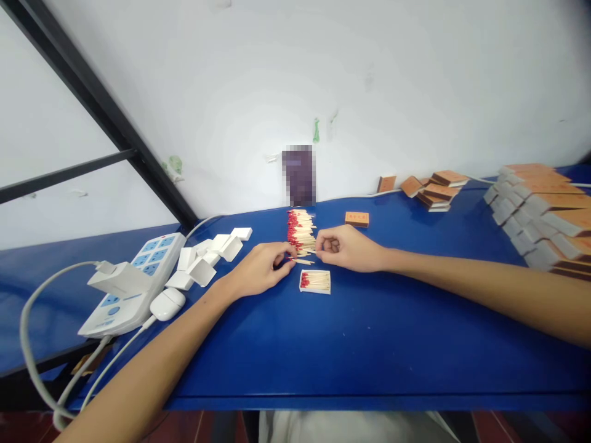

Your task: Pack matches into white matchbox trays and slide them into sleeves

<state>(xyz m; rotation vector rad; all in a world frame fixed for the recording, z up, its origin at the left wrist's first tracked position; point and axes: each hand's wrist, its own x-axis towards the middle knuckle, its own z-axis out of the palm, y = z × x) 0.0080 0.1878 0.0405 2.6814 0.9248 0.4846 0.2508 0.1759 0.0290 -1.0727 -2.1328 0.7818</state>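
Observation:
A pile of red-headed matches (302,231) lies on the blue table, heads to the left. My left hand (263,269) is at the head side of the near end, thumb and forefinger closed on a few matches. A loose match (302,261) lies beside the thumb tip. On the opposite side, my right hand (351,247) is curled with its fingertips against the bare stick ends; whether it grips any is hidden. Just nearer to me sits a white matchbox tray (316,290), partly filled with matches, heads also to the left.
Several white trays (203,271) lie left, by a power strip (157,252) with cables. One orange matchbox sleeve (357,219) is behind my right hand. Further right are loose matchboxes (436,194) and a large stack (545,212). A dark pixelated object (299,178) leans on the wall.

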